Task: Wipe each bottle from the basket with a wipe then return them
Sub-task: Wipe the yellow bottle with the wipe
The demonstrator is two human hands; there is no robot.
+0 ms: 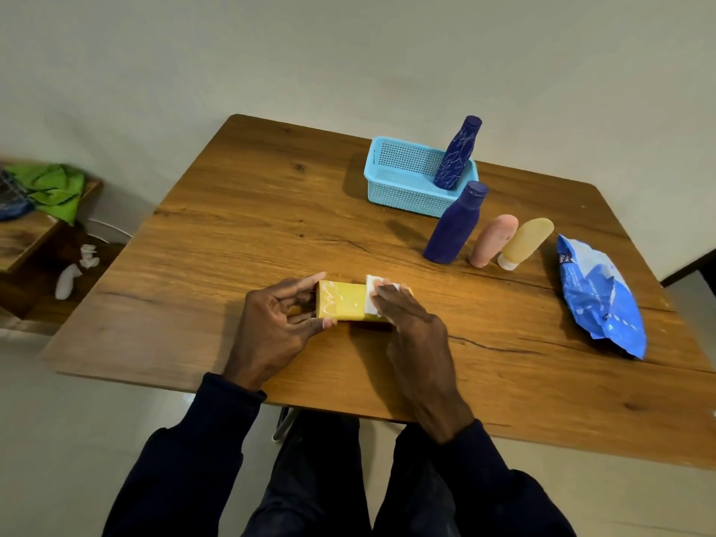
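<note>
yellow bottle: lying flat on the table, 6 o'clock
left hand: fingers curled round its left end
right hand: fingers together, pressing the wipe flat on its right half
basket: 1 o'clock, patterned bottle standing inside
2 o'clock: blue bottle, pink tube, yellow tube in a row
pack: 3 o'clock

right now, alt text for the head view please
At a wooden table, the left hand grips a yellow bottle while the right hand presses a white wipe onto it. Behind, a patterned blue bottle stands in a blue basket.
</note>
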